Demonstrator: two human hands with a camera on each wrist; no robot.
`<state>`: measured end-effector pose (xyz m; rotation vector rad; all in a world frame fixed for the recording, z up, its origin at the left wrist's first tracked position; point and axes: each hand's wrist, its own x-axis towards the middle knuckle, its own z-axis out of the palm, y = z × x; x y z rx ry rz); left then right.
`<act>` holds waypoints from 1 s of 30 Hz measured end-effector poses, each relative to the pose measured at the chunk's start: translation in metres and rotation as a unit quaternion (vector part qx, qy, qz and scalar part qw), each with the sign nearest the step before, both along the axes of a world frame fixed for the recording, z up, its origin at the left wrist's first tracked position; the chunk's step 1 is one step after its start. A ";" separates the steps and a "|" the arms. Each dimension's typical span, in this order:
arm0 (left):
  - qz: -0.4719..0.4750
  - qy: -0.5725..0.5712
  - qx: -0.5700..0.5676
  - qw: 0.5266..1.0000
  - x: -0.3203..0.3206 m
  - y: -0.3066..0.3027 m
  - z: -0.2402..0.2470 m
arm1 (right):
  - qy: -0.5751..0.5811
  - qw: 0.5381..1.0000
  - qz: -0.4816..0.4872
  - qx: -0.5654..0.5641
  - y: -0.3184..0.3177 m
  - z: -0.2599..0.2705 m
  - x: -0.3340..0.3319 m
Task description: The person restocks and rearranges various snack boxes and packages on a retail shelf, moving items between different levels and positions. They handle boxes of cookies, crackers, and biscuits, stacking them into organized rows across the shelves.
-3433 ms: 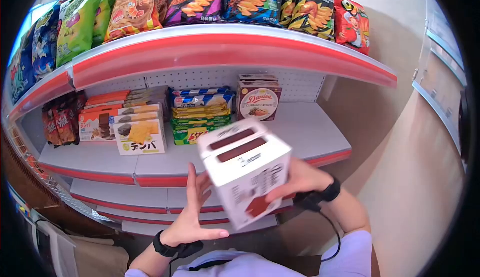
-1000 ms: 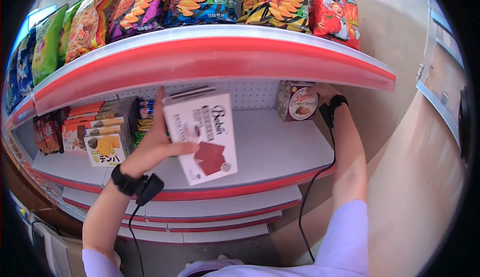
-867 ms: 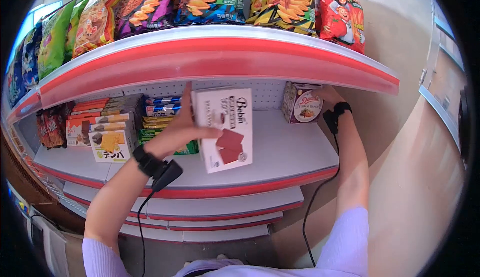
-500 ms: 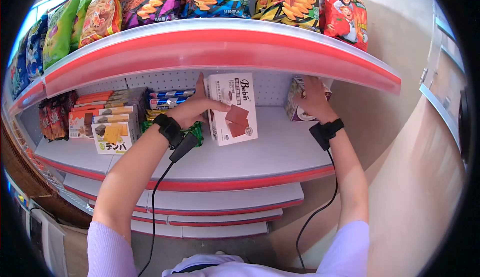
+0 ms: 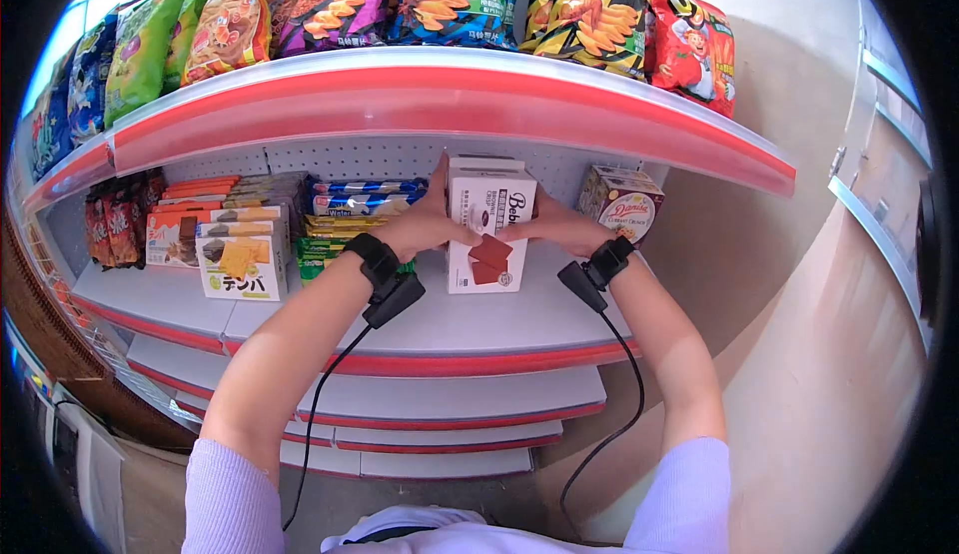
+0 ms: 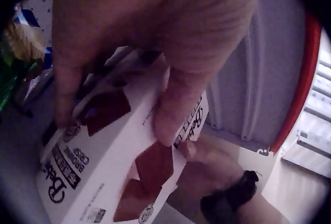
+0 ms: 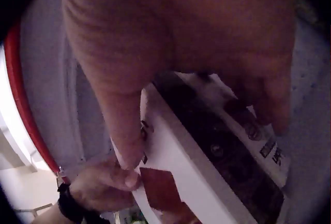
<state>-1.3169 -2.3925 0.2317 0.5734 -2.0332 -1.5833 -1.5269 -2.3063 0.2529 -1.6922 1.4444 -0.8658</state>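
Note:
A pair of white Bebin biscuit boxes (image 5: 486, 259), one behind the other with brown squares on the front, stands upright on the middle shelf (image 5: 400, 329). My left hand (image 5: 425, 222) grips the boxes from the left, its thumb across the front face. From the right, my right hand (image 5: 559, 226) holds them, thumb on the front too. In the left wrist view, fingers reach down the far side of the boxes (image 6: 88, 182). The right wrist view shows the right hand spanning the boxes (image 7: 165, 131) from above. Just right of that hand sit Danisa currant cookie boxes (image 5: 621, 204).
Left of the boxes are stacked wafer packs (image 5: 365, 204), yellow-fronted biscuit boxes (image 5: 240, 266) and dark red packets (image 5: 118, 226). The upper shelf edge (image 5: 450, 104) overhangs the hands, with several chip bags (image 5: 589, 14) on top. Lower shelves (image 5: 450, 394) lie beneath.
The Bebin boxes came from in front of the shelf, moved in and to the right, and now stand on it. My right hand left the Danisa boxes, now further right, and joined the left hand.

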 end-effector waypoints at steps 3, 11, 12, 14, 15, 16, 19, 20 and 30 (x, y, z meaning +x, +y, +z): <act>0.008 0.001 0.017 1.000 -0.004 0.001 -0.006 | -0.041 0.998 -0.024 0.037 -0.008 -0.001 -0.007; 0.152 -0.053 -0.174 0.972 -0.007 -0.005 -0.015 | -0.072 0.992 -0.087 0.063 -0.037 -0.006 -0.020; 0.152 -0.053 -0.173 0.972 -0.007 -0.010 -0.021 | -0.096 0.990 -0.080 0.066 -0.037 -0.004 -0.019; 0.154 -0.023 -0.111 0.982 -0.004 -0.017 -0.028 | -0.120 0.988 -0.071 0.067 -0.040 -0.004 -0.020; 0.156 -0.023 -0.112 0.981 0.000 -0.017 -0.028 | -0.128 0.987 -0.077 0.060 -0.042 -0.005 -0.022; 0.138 -0.028 -0.086 0.986 0.005 -0.016 -0.029 | -0.137 0.986 -0.083 0.055 -0.043 -0.007 -0.025; 0.110 -0.031 -0.048 0.992 0.021 -0.007 -0.017 | -0.136 0.988 -0.068 0.034 -0.036 -0.003 -0.033; 0.099 -0.029 -0.038 0.994 0.024 -0.008 -0.017 | -0.135 0.988 -0.068 0.036 -0.039 -0.004 -0.033; 0.109 -0.020 -0.066 0.992 0.022 -0.018 -0.015 | -0.169 0.982 -0.065 0.061 -0.051 -0.011 -0.026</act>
